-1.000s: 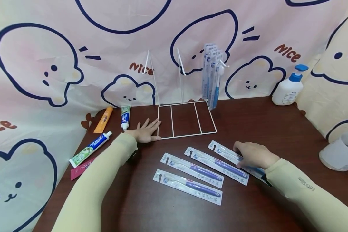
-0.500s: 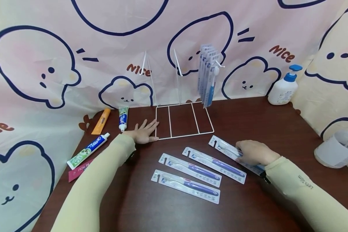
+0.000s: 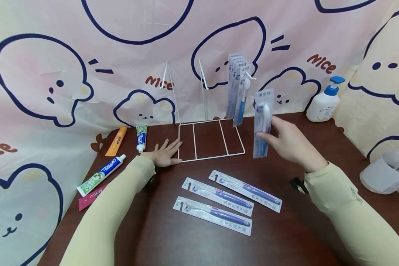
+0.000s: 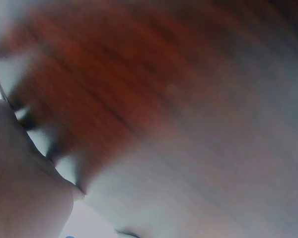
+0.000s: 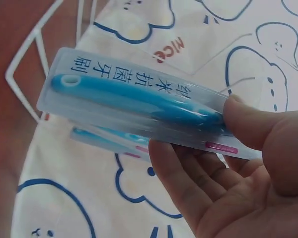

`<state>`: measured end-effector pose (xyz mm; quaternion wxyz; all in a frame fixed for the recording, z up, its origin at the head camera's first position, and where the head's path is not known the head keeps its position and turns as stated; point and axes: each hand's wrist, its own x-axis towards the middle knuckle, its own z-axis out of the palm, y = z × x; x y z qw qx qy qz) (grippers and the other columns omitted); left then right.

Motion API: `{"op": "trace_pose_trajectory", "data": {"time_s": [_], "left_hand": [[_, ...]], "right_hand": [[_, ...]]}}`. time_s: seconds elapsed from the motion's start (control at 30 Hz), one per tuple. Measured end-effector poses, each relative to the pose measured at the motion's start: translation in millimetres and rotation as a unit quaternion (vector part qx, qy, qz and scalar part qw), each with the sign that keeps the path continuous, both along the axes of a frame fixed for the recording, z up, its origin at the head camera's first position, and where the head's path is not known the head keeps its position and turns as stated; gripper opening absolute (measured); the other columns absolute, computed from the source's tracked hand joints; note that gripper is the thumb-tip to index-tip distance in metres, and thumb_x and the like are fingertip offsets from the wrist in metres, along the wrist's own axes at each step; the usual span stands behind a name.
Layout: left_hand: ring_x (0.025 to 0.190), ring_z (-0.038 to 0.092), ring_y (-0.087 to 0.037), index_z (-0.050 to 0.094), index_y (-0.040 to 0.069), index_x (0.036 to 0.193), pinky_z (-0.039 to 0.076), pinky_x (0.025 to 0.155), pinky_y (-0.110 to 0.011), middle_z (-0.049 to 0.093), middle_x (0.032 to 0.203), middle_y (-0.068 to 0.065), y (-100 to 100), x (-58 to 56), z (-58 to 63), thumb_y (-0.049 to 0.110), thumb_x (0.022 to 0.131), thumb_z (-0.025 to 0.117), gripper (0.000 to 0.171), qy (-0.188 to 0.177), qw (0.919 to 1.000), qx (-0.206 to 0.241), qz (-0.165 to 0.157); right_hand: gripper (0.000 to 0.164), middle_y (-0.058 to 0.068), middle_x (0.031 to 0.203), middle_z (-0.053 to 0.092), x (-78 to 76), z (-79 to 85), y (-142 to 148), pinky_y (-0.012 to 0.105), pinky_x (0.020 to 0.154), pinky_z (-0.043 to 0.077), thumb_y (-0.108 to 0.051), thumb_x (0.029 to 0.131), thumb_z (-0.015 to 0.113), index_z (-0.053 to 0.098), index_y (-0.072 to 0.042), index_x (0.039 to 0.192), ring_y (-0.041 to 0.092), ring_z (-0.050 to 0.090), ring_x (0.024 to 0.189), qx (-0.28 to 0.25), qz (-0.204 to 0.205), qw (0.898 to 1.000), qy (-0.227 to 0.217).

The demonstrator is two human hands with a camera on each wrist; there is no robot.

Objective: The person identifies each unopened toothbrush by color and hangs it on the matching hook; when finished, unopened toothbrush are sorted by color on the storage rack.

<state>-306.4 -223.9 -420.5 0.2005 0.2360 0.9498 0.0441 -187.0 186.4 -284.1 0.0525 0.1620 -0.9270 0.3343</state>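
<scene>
My right hand (image 3: 287, 142) pinches a packaged blue toothbrush (image 3: 263, 107) between thumb and fingers and holds it upright above the table, right of a white wire rack (image 3: 211, 157). In the right wrist view, the blue handle (image 5: 134, 101) shows through the clear pack. Several packaged toothbrushes (image 3: 241, 96) hang on the rack's right hook; the two other hooks carry nothing. With fingers spread, my left hand (image 3: 164, 153) rests at the left edge of the rack's base. Three packaged purple toothbrushes (image 3: 247, 190) lie in front of the rack.
Toothpaste tubes lie on the left: an orange tube (image 3: 116, 141), a small green-blue tube (image 3: 141, 138), a larger one (image 3: 101, 175) and a pink tube (image 3: 90, 197). A blue-topped pump bottle (image 3: 324, 105) and a clear bottle (image 3: 382, 173) stand on the right.
My right hand has taken the blue toothbrush pack off the table and raised it upright toward the rack. The left hand has stayed at the rack's edge.
</scene>
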Motion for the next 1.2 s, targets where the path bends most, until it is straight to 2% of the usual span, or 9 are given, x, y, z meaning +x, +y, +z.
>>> {"op": "trace_pose_trajectory", "data": {"time_s": [0.13, 0.33, 0.63, 0.83, 0.97, 1.2], "left_hand": [[0.136, -0.011, -0.037, 0.000, 0.023, 0.149, -0.002, 0.098, -0.066, -0.010, 0.153, 0.002, 0.2, 1.3, -2.3, 0.061, 0.089, 0.038, 0.081, -0.003, 1.0000, 0.001, 0.001], [0.136, -0.012, -0.036, -0.001, 0.024, 0.149, -0.003, 0.098, -0.066, -0.011, 0.153, 0.002, 1.7, 0.3, -0.7, 0.063, 0.088, 0.037, 0.082, -0.005, 1.0000, -0.002, 0.000], [0.136, -0.011, -0.037, -0.001, 0.024, 0.149, -0.004, 0.099, -0.066, -0.011, 0.153, 0.002, 0.9, -3.6, 4.6, 0.061, 0.088, 0.038, 0.081, -0.001, 1.0000, -0.004, 0.003], [0.136, -0.011, -0.036, -0.001, 0.025, 0.149, -0.003, 0.099, -0.065, -0.010, 0.153, 0.003, -0.6, -2.6, 0.9, 0.061, 0.088, 0.038, 0.080, -0.003, 1.0000, -0.005, 0.005], [0.136, -0.010, -0.037, 0.000, 0.024, 0.149, -0.003, 0.099, -0.066, -0.009, 0.153, 0.002, -1.2, -1.0, -1.0, 0.061, 0.088, 0.038, 0.081, -0.006, 1.0000, 0.000, 0.005], [0.136, -0.015, -0.033, -0.005, 0.028, 0.148, -0.006, 0.100, -0.063, -0.015, 0.152, 0.007, -3.2, -3.8, -2.3, 0.065, 0.086, 0.036, 0.082, -0.019, 0.9996, -0.011, 0.015]], "right_hand": [[0.058, 0.013, 0.128, 0.050, -17.7, 12.1, -6.8, 0.054, 0.085, 0.042, -0.039, 0.090, 0.054, 0.035, -0.017, 0.141, 0.032, 0.056, 0.105, -0.004, 0.004, 1.000, -0.007], [0.060, 0.012, 0.132, 0.046, -40.8, 16.0, -6.4, 0.054, 0.085, 0.043, -0.042, 0.091, 0.051, 0.030, -0.021, 0.144, 0.032, 0.055, 0.107, -0.009, 0.001, 0.999, -0.032], [0.062, 0.013, 0.134, 0.045, -69.4, 13.0, -8.4, 0.054, 0.084, 0.043, -0.042, 0.092, 0.051, 0.028, -0.019, 0.145, 0.034, 0.055, 0.107, -0.017, 0.003, 0.999, -0.051], [0.060, 0.014, 0.132, 0.047, -95.8, 7.5, -15.4, 0.051, 0.087, 0.043, -0.039, 0.092, 0.051, 0.033, -0.013, 0.143, 0.033, 0.053, 0.110, -0.010, 0.003, 0.997, -0.072], [0.060, 0.013, 0.135, 0.045, -110.3, 3.6, -17.2, 0.051, 0.090, 0.041, -0.037, 0.093, 0.051, 0.030, -0.015, 0.144, 0.031, 0.051, 0.114, -0.020, 0.005, 0.997, -0.080], [0.062, 0.013, 0.139, 0.041, -122.5, 0.6, -19.1, 0.051, 0.092, 0.039, -0.037, 0.094, 0.049, 0.023, -0.018, 0.147, 0.031, 0.047, 0.118, -0.045, 0.016, 0.994, -0.095]]}}
